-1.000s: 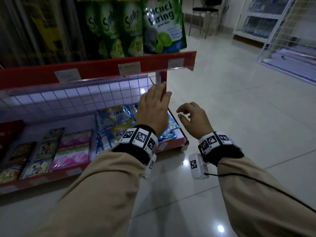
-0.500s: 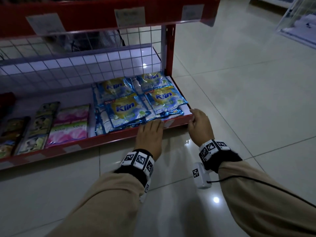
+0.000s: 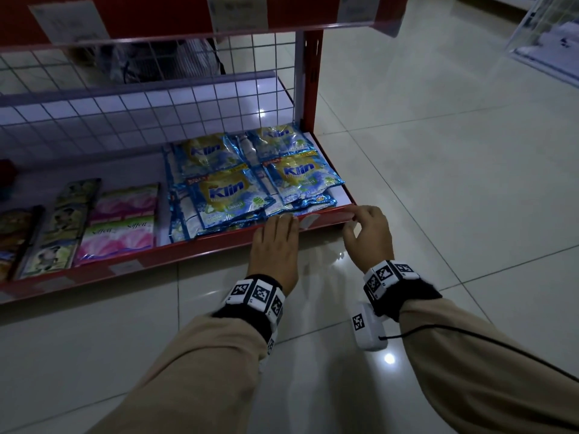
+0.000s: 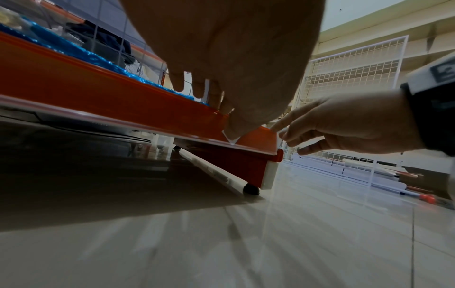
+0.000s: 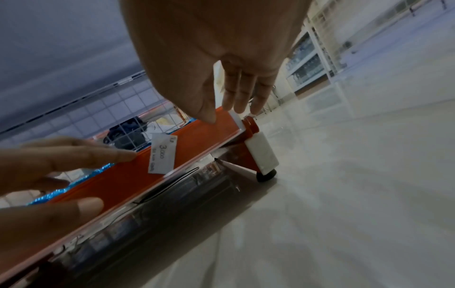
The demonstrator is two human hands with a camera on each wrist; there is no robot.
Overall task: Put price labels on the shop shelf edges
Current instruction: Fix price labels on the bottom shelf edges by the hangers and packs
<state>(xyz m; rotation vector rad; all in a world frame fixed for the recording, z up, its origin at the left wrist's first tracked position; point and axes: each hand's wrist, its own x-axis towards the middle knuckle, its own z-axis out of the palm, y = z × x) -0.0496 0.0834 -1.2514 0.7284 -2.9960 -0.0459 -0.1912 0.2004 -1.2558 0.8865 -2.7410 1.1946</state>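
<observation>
A white price label [image 3: 308, 221] marked "3.000" [image 5: 162, 154] sits tilted behind the clear strip on the bottom shelf's red front edge [image 3: 194, 250], near its right end. My left hand [image 3: 282, 219] lies flat, with straight fingers [image 5: 81, 155] over the edge just left of the label. In the left wrist view only the label's lower corner [image 4: 231, 137] shows under the palm. My right hand [image 3: 355, 219] pinches the top of the clear strip [image 5: 235, 117] at the shelf's right corner, thumb [image 5: 206, 115] in front and fingers [image 5: 236, 101] behind.
Blue Klin sachets [image 3: 225, 195] lie on the shelf just behind the edge, with pink packets [image 3: 119, 220] further left. The upper red shelf edge [image 3: 150, 14] carries labels. A wire grid [image 3: 156, 114] backs the shelf. Tiled floor [image 3: 438, 183] lies to the right.
Both hands dropped from the upper shelf to the bottom shelf's front edge, and my view tilted down. The right hand took hold of the strip's end; a label now shows behind it.
</observation>
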